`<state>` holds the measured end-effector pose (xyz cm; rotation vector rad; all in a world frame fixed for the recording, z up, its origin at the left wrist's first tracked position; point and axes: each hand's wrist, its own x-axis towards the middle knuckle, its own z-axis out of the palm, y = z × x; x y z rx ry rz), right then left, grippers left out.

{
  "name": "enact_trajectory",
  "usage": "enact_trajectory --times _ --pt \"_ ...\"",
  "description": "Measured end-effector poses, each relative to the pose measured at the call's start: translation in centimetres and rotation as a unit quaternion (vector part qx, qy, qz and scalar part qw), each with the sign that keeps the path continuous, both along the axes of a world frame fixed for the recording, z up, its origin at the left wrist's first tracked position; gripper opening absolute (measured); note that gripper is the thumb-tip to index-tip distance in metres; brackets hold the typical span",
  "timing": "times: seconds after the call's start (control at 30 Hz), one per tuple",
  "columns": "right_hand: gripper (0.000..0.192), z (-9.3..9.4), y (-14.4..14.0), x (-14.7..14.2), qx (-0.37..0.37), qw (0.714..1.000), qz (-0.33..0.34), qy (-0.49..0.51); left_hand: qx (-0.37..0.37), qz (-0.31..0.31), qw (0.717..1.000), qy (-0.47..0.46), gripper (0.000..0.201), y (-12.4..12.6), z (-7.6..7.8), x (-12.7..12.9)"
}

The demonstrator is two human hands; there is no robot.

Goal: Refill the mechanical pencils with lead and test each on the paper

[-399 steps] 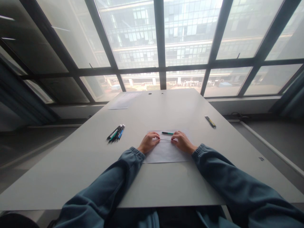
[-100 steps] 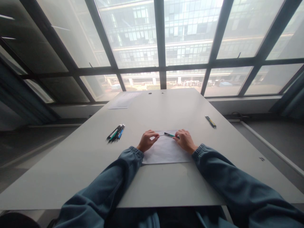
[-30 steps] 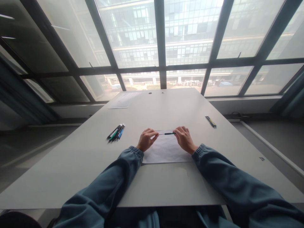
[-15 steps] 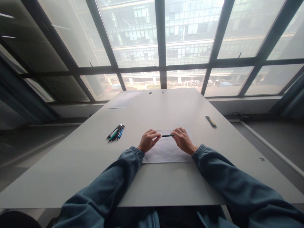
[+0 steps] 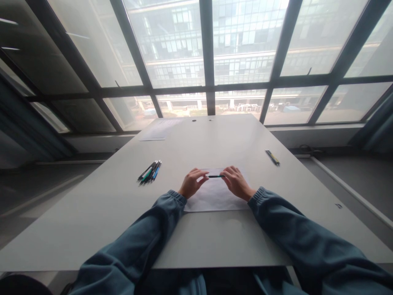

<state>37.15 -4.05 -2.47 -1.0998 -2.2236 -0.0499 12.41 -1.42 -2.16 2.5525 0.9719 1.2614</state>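
**Two hands pinching one pen**

Both hands are holding a green pen [image 5: 215, 176] level just above a sheet [image 5: 215, 198]. The left hand [image 5: 192, 183] is closing its fingertips on one end, and the right hand [image 5: 236, 182] is gripping the other, apparently so each end can be pressed or turned against the other. A pen bundle [image 5: 150, 171] is lying well left on the table [image 5: 92, 213]; a yellow pen [image 5: 272, 157] is lying well right.

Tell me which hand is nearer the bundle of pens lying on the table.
Left. The left hand is just right of the bundle of pens; the right hand lies farther right, beyond the green pen both hands hold.
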Motion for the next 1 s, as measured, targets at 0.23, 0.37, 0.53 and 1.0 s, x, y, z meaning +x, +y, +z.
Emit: enact_trajectory --times 0.23,0.37,0.53,1.0 --pt "0.016 -0.06 0.01 -0.12 -0.009 1.0 0.023 0.01 -0.049 0.017 0.996 -0.074 0.018 -0.54 0.31 0.36" --pt "0.017 0.06 -0.1 -0.11 -0.005 0.999 0.036 0.022 -0.06 0.011 0.995 -0.082 0.019 -0.58 0.3 0.37" --pt "0.016 0.09 -0.13 -0.06 0.003 0.998 0.05 0.029 -0.07 0.017 0.993 -0.095 0.021 -0.49 0.07 0.33" --pt "0.014 -0.59 0.27 -0.03 0.016 0.994 0.096 0.052 -0.111 0.021 0.988 -0.108 0.021 -0.73 0.09 0.29"
